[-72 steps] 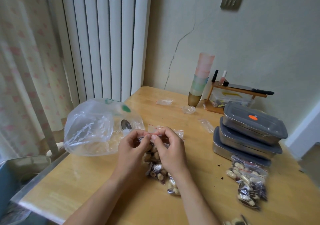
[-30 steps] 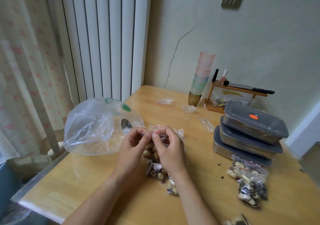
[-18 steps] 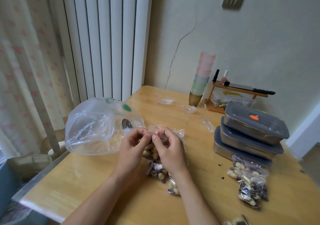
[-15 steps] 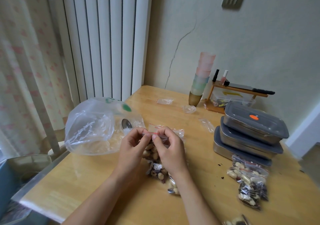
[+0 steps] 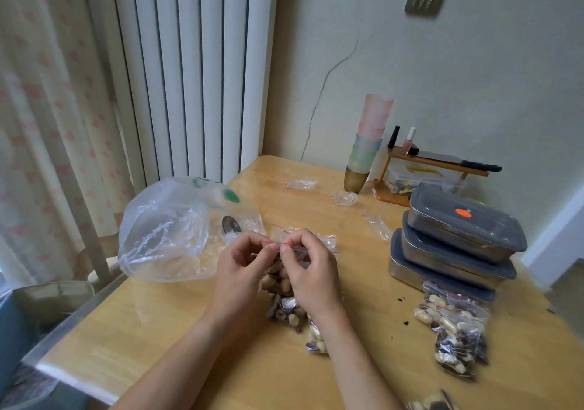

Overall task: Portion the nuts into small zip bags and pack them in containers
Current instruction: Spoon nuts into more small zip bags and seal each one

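Stacked containers (image 5: 455, 245) right, big bag (image 5: 170, 232) left

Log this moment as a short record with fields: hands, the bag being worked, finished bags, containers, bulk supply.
left hand: pinches the red zip strip
right hand: pinches the same strip
bag worked: small clear zip bag of mixed nuts, held over the wooden table
finished bags: filled nut bags lying right of the hands
containers: three stacked steel boxes with grey lids, lids on
bulk supply: large crumpled clear plastic bag, left

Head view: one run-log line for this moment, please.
step: sealing zip bag | hands: left hand, right hand pinch its top | containers: stacked, lidded
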The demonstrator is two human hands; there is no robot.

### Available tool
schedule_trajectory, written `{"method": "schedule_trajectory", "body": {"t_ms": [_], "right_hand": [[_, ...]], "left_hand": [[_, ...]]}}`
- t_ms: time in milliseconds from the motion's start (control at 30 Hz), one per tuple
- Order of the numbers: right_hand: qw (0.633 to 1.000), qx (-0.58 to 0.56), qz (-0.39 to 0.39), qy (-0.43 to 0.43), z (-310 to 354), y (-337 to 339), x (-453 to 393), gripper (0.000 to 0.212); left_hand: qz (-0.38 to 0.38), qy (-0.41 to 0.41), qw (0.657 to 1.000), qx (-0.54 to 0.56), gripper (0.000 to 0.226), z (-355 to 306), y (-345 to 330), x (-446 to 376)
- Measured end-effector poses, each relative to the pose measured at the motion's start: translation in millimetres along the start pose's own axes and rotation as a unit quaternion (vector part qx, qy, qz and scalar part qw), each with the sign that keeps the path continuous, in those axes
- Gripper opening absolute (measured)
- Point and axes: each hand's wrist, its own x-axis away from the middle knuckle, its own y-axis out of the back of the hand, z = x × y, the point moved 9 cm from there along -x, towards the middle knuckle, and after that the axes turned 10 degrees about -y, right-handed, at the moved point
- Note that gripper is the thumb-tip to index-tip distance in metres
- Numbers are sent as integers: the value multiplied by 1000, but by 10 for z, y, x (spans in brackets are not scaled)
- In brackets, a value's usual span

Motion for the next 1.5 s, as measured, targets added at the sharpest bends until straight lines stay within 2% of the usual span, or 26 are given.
{"method": "schedule_trajectory", "body": {"t_ms": [233,433,533,767,933,1033,1167,1367,1433,1500], "right_hand": [[998,-33,-20,-44,-49,42,-3,14],[996,-65,31,-57,-69,-4,-15,11],[998,-32,44,-33,-8,-4,-14,17],[996,59,62,23,234,-19,67,15],[989,110,80,-55,227,120,86,12],[975,158,92,-123,54,235,131,11],[961,226,78,-136,-58,354,267,12],[970,193,75,-129,-58,450,421,9],[973,185,45,-127,-50,599,426,9],[968,217,-6,-125,-73,834,416,11]], "left_hand": [[5,-20,1000,-22,14,0,21,-17],[0,-31,999,-17,12,28,69,-40],[5,-32,999,-16,19,52,70,-40],[18,-30,999,-23,27,33,46,-32],[76,-60,994,-42,19,-29,-64,37],[139,-113,972,-153,14,-101,-187,103],[213,-191,908,-306,13,-19,-336,145],[259,-234,867,-355,15,86,-430,212],[280,-235,861,-354,8,94,-457,238],[282,-225,869,-339,6,86,-453,240]]}}
